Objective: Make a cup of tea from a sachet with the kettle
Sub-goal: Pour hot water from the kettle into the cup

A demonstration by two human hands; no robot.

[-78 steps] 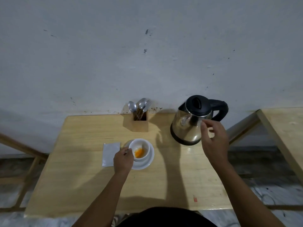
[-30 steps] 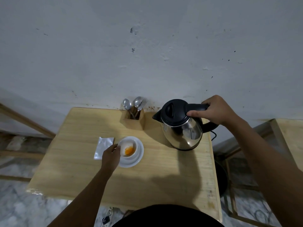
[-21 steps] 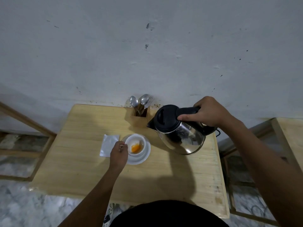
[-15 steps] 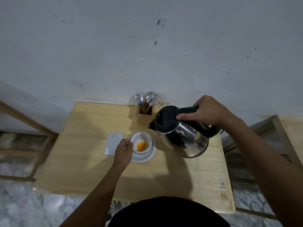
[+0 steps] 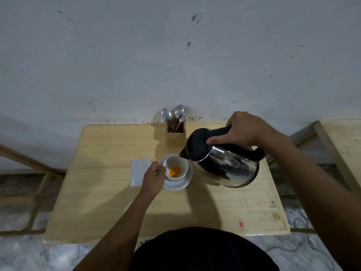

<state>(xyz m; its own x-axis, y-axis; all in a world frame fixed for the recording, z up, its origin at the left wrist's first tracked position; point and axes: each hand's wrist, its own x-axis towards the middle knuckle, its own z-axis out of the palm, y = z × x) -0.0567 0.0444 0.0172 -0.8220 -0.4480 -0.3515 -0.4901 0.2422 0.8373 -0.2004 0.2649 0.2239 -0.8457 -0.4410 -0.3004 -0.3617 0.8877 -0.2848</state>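
A white cup (image 5: 180,161) stands on a white saucer (image 5: 184,183) in the middle of the wooden table (image 5: 101,192). Orange powder (image 5: 174,171) lies at the cup's bottom. My left hand (image 5: 153,178) pinches the cup's left side, apparently at its handle. My right hand (image 5: 247,130) grips the black handle of the steel kettle (image 5: 224,165), held in the air and tilted left. Its spout hangs just over the cup's right rim. No water is visible pouring. A flat white sachet (image 5: 139,172) lies left of the saucer.
A wooden holder (image 5: 175,134) with spoons (image 5: 172,114) stands at the table's back edge by the grey wall. A second wooden table (image 5: 345,145) is at the right. A cord lies on the marble floor (image 5: 298,249) at the lower right.
My right hand has taken the kettle by its handle, lifted it and carried it left, tilting the spout over the cup. My left hand has stayed at the cup.
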